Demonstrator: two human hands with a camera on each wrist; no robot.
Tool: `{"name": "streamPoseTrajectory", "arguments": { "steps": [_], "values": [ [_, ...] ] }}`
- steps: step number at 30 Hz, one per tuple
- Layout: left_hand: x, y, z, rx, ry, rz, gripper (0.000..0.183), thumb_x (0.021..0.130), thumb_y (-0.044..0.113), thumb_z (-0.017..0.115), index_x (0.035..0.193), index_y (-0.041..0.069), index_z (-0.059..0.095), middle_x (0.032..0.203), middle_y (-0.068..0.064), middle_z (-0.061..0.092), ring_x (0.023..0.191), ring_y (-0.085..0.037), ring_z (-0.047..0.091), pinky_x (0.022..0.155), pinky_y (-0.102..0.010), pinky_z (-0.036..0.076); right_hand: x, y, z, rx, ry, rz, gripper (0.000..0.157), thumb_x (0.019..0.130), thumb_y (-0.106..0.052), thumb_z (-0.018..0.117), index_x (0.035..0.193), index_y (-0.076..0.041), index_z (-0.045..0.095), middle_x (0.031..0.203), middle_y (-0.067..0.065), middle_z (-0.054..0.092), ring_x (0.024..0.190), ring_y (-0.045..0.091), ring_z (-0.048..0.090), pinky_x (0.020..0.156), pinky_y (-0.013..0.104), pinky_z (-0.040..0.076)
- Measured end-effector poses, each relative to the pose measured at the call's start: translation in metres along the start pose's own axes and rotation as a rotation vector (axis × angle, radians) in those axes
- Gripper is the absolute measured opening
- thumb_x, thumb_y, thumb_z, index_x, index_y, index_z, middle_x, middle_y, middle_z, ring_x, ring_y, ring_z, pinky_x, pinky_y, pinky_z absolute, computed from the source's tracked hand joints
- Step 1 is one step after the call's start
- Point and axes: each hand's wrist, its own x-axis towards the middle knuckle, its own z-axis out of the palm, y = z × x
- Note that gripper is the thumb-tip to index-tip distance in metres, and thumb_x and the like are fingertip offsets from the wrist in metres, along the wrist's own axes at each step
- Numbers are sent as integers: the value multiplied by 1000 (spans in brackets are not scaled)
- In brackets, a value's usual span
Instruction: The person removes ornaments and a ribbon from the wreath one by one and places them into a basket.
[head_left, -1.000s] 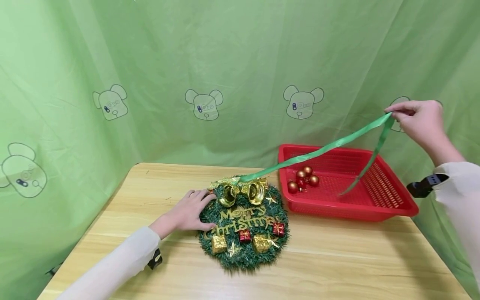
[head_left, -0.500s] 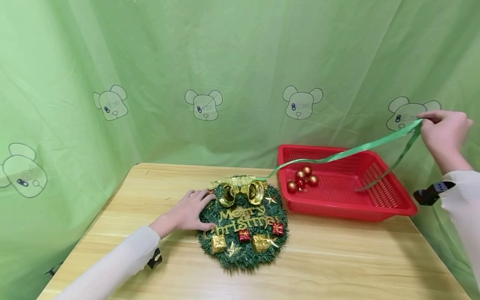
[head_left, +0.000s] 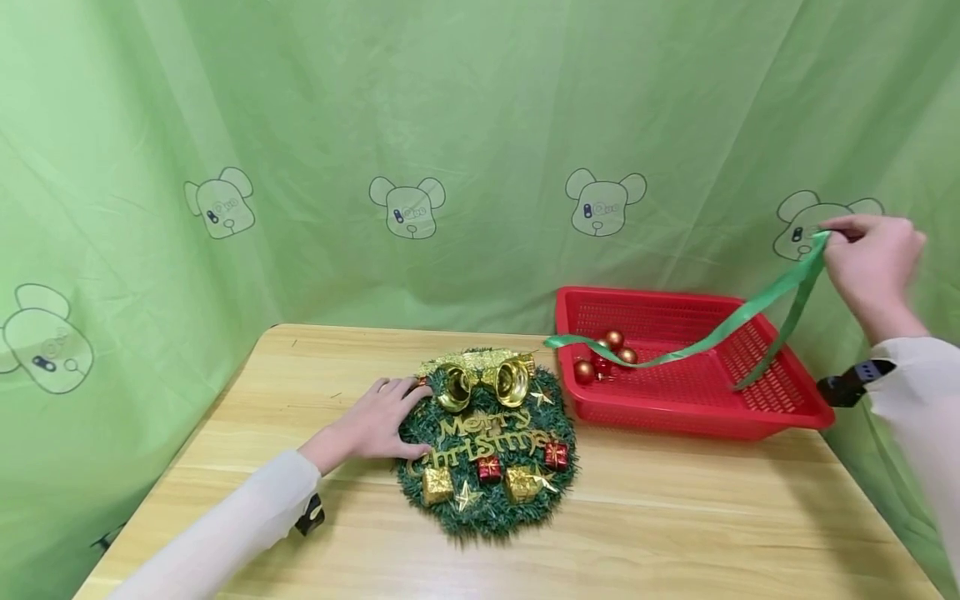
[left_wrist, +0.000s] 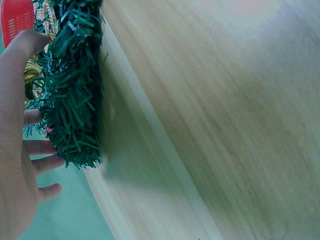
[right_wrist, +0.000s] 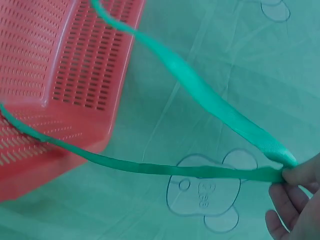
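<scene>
A green ribbon (head_left: 738, 318) hangs in a loop from the thumb and fingertips of my right hand (head_left: 876, 268), which pinches it above the basket's right end. One ribbon end lies near the basket's left rim; the other droops inside. In the right wrist view, both strands of ribbon (right_wrist: 200, 92) meet at the fingertips. A green tinsel wreath (head_left: 487, 518), with gold bells, small gift boxes, stars and "Merry Christmas" lettering, lies on the table. My left hand (head_left: 377, 422) rests on its left side with fingers spread. The left wrist view shows the wreath's bushy edge (left_wrist: 75, 95).
A red plastic basket (head_left: 675, 418) stands at the back right of the wooden table (head_left: 675, 525). Several gold and red baubles (head_left: 585, 372) sit in its left corner. Behind hangs a green curtain (head_left: 495, 275) printed with mouse heads.
My right hand has moved right, then slightly back left, drawing the ribbon off the wreath's top and over the basket. The left hand and wreath have stayed put.
</scene>
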Motion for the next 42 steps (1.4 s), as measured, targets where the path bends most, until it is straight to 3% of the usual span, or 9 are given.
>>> {"name": "streamPoseTrajectory", "arguments": {
  "steps": [4,6,8,11,14,20,25,35,42],
  "values": [
    [0,1,-1,-1,6,5,97,83,78,59,156,18,36,157,-19,41,141,-39,45,121,-62,30,-2,-4,11,-19,-58,-137,38,93,-14,49,118,-24,77,61,-52,42,63,-14,43,71,18,36],
    [1,2,-2,-1,9,7,96,83,77,59,155,18,36,156,-19,42,140,-39,46,121,-62,30,-3,-6,16,-29,-116,-177,33,95,-16,52,106,-34,77,61,-50,45,62,-10,45,64,17,38],
    [0,2,-2,-5,14,11,96,83,77,60,155,17,37,156,-20,42,140,-40,46,120,-63,31,-6,-8,22,-38,-180,-210,27,97,-18,56,100,-35,77,62,-48,48,62,-8,47,53,20,38],
    [0,2,-2,-6,11,9,96,83,77,60,155,17,37,156,-20,41,141,-40,45,121,-63,30,-11,-13,30,-48,-287,-254,23,99,-21,61,96,-39,76,69,-35,62,64,-6,51,54,20,40],
    [0,1,-2,-8,13,10,95,83,76,60,155,17,37,157,-21,41,140,-40,46,121,-63,30,-15,-18,39,-31,-379,-283,18,99,-20,65,99,-32,78,78,-22,71,70,-8,54,58,18,42],
    [0,0,0,-1,26,21,95,84,76,59,154,17,37,155,-20,42,139,-40,47,120,-62,32,-24,-30,58,8,-506,-327,23,98,-11,67,114,3,75,86,-11,76,75,-9,57,61,17,48],
    [1,-2,0,4,14,14,96,83,78,58,155,17,37,155,-19,42,140,-39,47,120,-61,32,-30,-46,74,29,-607,-344,23,98,-10,65,115,1,75,99,6,79,83,-8,60,69,14,50],
    [2,-2,2,-2,-2,-3,98,83,79,57,157,18,35,158,-20,40,143,-40,44,122,-61,29,-26,-57,100,89,-658,-261,26,97,-12,67,117,5,73,94,-4,79,88,-11,56,75,10,47],
    [1,-1,2,-15,-6,-8,98,83,79,58,157,18,35,159,-22,38,144,-41,42,122,-62,28,-17,-37,105,4,-673,-183,26,97,-8,63,116,7,72,99,10,78,104,23,60,82,28,47]
  ]
}}
